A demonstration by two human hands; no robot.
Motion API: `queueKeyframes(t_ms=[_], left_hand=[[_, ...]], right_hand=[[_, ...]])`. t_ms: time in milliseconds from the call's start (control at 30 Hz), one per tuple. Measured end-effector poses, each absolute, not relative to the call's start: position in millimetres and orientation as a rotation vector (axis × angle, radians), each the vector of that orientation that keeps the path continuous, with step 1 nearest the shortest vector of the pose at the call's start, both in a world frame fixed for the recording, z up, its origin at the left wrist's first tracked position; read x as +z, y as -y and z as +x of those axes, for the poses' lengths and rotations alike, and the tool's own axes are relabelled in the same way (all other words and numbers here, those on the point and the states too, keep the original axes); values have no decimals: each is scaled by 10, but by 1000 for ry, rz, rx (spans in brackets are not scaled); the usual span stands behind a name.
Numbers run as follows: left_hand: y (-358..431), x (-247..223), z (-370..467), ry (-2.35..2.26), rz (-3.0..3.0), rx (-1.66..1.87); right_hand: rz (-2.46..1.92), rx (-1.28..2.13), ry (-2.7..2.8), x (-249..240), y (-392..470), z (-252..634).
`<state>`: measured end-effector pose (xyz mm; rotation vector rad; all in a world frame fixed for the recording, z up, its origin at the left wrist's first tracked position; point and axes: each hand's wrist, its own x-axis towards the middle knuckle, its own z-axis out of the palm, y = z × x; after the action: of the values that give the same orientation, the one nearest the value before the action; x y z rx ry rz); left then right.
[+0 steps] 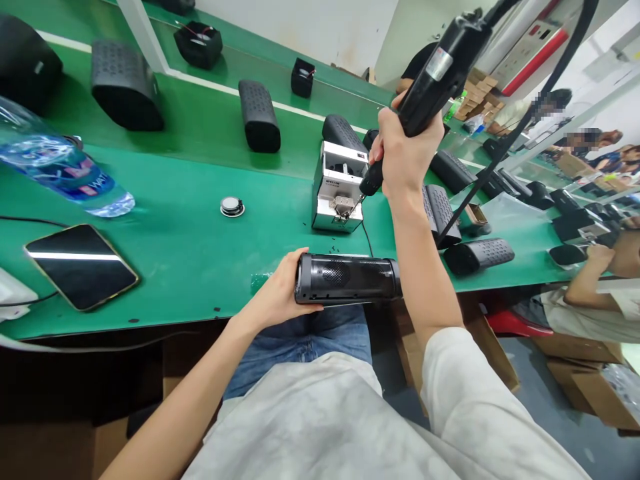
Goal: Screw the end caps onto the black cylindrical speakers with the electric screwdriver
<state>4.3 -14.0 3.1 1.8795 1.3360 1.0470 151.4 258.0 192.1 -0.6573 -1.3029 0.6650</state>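
Observation:
Near the table's front edge, my left hand (283, 287) grips the left end of a black speaker (350, 277), which lies on its side with a perforated face showing. My right hand (407, 150) is wrapped round a black electric screwdriver (440, 73), raised and slanting down to the left. Its bit meets the front of a white screw feeder (345, 190) that stands on the green table just beyond the speaker. Whether a screw sits on the bit is too small to tell. A few tiny dark screws (333, 249) lie between the feeder and the speaker.
Left are a water bottle (65, 160), a phone (83, 267) and a small round silver part (233, 207). Several black speakers, one being (260, 117), stand on the green line behind. A black cable (520, 127) hangs at right. Another person's hand (599, 257) works far right.

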Motion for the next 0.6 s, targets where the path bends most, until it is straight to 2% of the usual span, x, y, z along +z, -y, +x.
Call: queueKeyframes(t_ms=[333, 600], left_hand=[[125, -74, 21, -1244, 1998, 1123], [97, -111, 43, -1189, 2012, 1206]], right_hand=[[-389, 844, 1232, 2560, -844, 1782], [-466, 855, 1321, 2434, -40, 1612]])
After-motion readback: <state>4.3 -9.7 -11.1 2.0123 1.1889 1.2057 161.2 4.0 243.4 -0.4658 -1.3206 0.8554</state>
